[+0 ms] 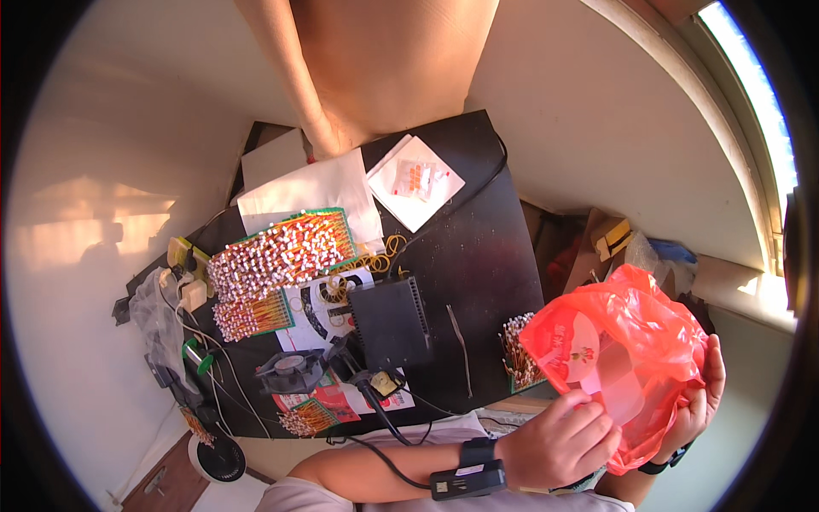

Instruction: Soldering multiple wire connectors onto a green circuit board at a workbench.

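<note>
A red plastic bag (631,350) hangs off the right end of the black table, with some paler, clear-looking pieces showing through its side. My left hand (559,439) has its fingers curled at the bag's near left edge and pinches the plastic. At the bag's right side, my right hand (695,401) grips it, partly covered by the folds. What lies deep in the bag is hidden. Just left of the bag, a small green board with many white-tipped wires (519,352) lies at the table's edge, partly covered by the bag.
On the black table (495,247) lie a large wired board (281,252), a notebook-like black pad (388,322), a small fan (292,372), yellow wire loops (345,286) and a napkin with a packet (416,179). A solder spool (198,357) stands left. Across the table, another person's arm (299,77) reaches down.
</note>
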A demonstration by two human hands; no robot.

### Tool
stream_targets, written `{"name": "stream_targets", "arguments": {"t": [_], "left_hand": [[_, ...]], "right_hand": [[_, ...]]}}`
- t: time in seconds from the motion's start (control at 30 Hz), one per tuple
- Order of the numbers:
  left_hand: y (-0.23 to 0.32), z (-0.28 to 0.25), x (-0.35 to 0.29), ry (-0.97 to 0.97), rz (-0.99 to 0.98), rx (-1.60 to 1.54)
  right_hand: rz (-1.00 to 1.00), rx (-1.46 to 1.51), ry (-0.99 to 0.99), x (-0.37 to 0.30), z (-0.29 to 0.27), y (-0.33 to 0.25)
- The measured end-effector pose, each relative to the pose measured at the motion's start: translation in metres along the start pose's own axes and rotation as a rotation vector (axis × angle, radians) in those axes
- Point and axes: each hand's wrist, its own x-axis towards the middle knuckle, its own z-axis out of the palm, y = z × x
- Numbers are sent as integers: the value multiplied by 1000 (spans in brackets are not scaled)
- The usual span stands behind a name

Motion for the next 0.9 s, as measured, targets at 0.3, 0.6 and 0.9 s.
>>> {"name": "stream_targets", "arguments": {"t": [0.3, 0.6, 0.9], "left_hand": [[-5, -2, 18, 216, -30, 121], [-70, -31, 36, 137, -260, 158], [-76, -62, -30, 117, -504, 241]], "right_hand": [[-7, -23, -118, -11, 20, 17], [47, 89, -298, 4, 110, 49], [42, -543, -659, -32, 166, 114]]}}
